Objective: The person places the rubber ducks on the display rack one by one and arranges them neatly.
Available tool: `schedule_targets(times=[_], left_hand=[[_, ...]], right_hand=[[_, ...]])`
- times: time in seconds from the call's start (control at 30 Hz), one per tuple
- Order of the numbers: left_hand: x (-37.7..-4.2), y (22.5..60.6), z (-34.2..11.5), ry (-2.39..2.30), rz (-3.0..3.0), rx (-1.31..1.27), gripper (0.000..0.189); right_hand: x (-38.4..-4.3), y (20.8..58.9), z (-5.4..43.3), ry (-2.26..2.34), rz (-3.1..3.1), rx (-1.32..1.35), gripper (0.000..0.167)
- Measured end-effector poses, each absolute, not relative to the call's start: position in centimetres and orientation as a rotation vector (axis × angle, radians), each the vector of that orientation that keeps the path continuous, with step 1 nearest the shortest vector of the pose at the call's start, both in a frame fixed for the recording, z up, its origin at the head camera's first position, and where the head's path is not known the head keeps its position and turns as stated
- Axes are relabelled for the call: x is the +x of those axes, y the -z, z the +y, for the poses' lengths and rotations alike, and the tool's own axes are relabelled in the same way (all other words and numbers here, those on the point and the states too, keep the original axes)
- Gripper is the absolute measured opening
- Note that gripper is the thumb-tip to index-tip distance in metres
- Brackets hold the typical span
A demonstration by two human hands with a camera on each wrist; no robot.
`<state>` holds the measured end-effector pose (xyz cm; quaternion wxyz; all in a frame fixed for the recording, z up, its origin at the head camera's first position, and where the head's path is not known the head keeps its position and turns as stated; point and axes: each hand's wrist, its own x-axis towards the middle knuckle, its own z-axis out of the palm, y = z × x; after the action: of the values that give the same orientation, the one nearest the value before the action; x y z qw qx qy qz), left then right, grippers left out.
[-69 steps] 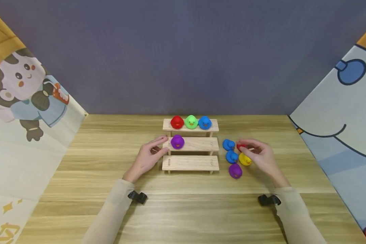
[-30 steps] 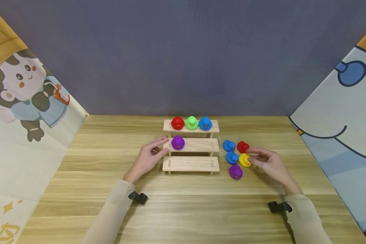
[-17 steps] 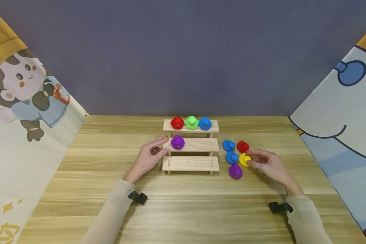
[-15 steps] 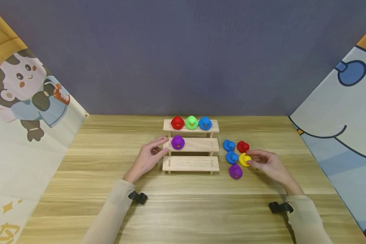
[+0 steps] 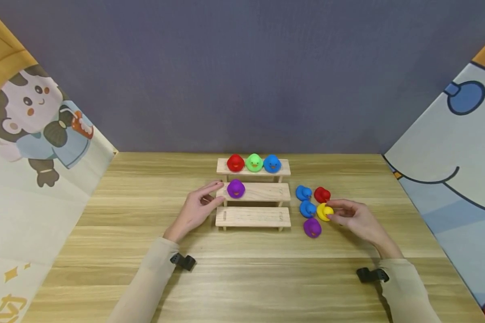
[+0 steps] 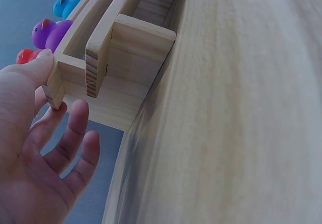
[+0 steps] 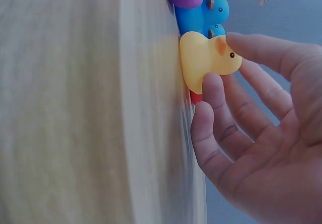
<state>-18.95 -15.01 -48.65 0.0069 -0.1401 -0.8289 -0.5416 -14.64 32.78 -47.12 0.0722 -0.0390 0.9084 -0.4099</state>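
My left hand (image 5: 198,206) pinches the left end of the middle board of a three-tier wooden stand (image 5: 262,217). In the left wrist view, the thumb lies on top of that board and a fingertip lies underneath. Close to it on this tier sits a purple rubber duck (image 5: 236,189). My right hand (image 5: 355,218) holds a yellow rubber duck (image 5: 324,211) by its head, thumb and fingers on either side. This duck is on the table, at the right of a small group. In the right wrist view, the other fingers are loosely bent.
On the top tier stand a red duck (image 5: 235,163), a green duck (image 5: 254,163) and a blue duck (image 5: 272,163). Around the yellow duck are two blue ducks (image 5: 307,209), another red duck (image 5: 321,194) and a second purple duck (image 5: 312,228). A dark panel (image 5: 242,80) rises behind the table.
My right hand has moved from the red duck on the table to the yellow one, leaving the red duck in place. The yellow duck has turned slightly. The left hand has stayed still.
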Motion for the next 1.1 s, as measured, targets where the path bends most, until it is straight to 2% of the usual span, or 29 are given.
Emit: schedule_targets(times=[1.1], left_hand=[[-18.98, 48.74, -15.00, 1.701, -2.579, -0.452, 0.049]], right_hand=[[-14.57, 47.23, 32.90, 1.280, 2.730, -0.110, 0.043]])
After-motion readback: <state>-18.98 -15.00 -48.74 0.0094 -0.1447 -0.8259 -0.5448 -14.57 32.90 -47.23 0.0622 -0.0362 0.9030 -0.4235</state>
